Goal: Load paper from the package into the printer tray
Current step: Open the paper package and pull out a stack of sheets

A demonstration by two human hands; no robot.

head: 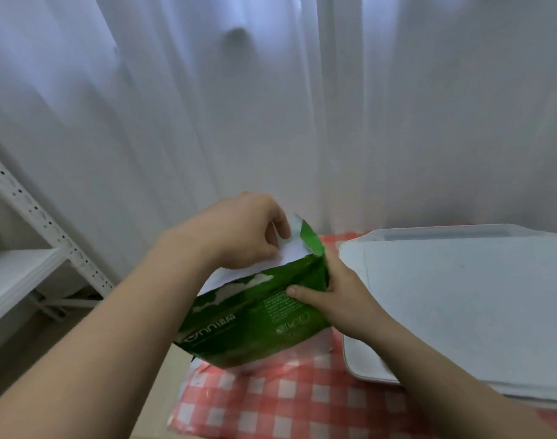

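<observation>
In the lower middle of the frame the green package (255, 321) stands tilted on its lower end on the worktop, which is covered by a red-and-white checked cloth (286, 400), and its open top points toward the centre of the frame. The left hand (239, 232) reaches in from the lower left and sits at that open top. Its fingers are curled down into the opening, where they pinch the upper edge of the white paper (291, 255) that sticks out of the wrapper. A torn green flap (312, 239) stands up just right of these fingers. The right hand (346, 296) comes in from the lower right and grips the package by its right edge, below the left hand. Its thumb (302, 293) lies flat across the printed front face, and the other fingers are hidden round the back. So the package is held between the two hands, the left one at the top and the right one at the side. Just beside the right hand, filling the right of the frame, the white printer (460, 296) rests on the same cloth with its flat top facing up. A white curtain (270, 106) hangs across the whole upper part of the frame. At the left edge stands a white metal shelf (33, 217) with a perforated post.
</observation>
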